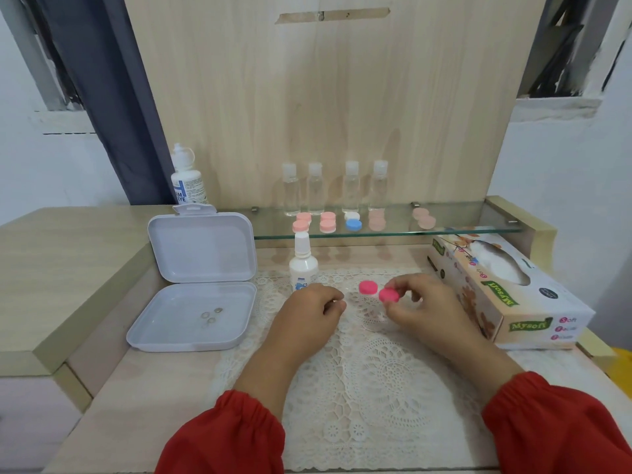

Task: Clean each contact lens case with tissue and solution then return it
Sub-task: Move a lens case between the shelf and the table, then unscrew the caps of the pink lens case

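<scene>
- Centre of frame: right hand (419,302) pinches one hot-pink cap (389,295) of the contact lens case; the second pink cap (368,286) lies just to its left.
- Left hand (313,307) is curled, its fingertips together near the case; whether it holds the clear base cannot be told.
- Judged step: uncapping. Steady the base, turn the cap squarely, and lay both caps on the lace mat (376,371).
- Solution bottle (302,265) stands just above the left hand; tissue box (506,289) lies at right, within reach.
- Remaining cases (328,222) sit on the glass shelf (478,230), upper centre.
</scene>
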Action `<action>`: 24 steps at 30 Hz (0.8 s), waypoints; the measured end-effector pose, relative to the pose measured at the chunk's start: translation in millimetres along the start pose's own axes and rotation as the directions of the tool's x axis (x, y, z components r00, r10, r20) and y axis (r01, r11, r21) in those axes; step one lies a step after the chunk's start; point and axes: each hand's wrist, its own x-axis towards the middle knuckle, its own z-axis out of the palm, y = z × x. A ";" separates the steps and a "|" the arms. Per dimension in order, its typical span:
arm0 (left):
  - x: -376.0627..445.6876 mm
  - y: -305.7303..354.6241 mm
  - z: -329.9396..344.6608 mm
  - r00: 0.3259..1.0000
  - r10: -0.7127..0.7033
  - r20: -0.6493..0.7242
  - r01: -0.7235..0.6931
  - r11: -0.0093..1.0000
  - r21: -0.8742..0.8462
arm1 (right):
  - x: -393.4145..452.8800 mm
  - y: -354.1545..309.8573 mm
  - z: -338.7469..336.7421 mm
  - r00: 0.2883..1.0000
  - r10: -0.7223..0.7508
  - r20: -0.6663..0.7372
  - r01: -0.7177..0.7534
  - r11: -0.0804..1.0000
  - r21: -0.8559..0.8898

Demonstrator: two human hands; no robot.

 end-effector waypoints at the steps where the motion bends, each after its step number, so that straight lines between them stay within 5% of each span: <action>1: 0.3 -0.3 0.4 1.000 0.008 0.003 -0.008 0.999 -0.038 | 0.5 3.0 0.3 0.997 -0.003 0.074 0.004 1.000 -0.010; 6: -0.2 -3.9 5.3 0.987 0.092 0.135 -0.088 0.996 -0.032 | 4.9 5.6 0.0 0.953 -0.038 0.299 0.047 0.999 -0.023; 11: 0.4 -1.7 9.8 0.969 0.147 0.200 -0.173 0.977 0.122 | 7.0 9.6 2.3 0.950 -0.069 0.306 0.078 0.997 -0.017; 24: 4.3 7.7 17.8 0.975 0.107 0.195 -0.142 0.974 0.178 | 13.3 10.2 5.2 0.945 -0.059 0.323 0.062 0.998 0.000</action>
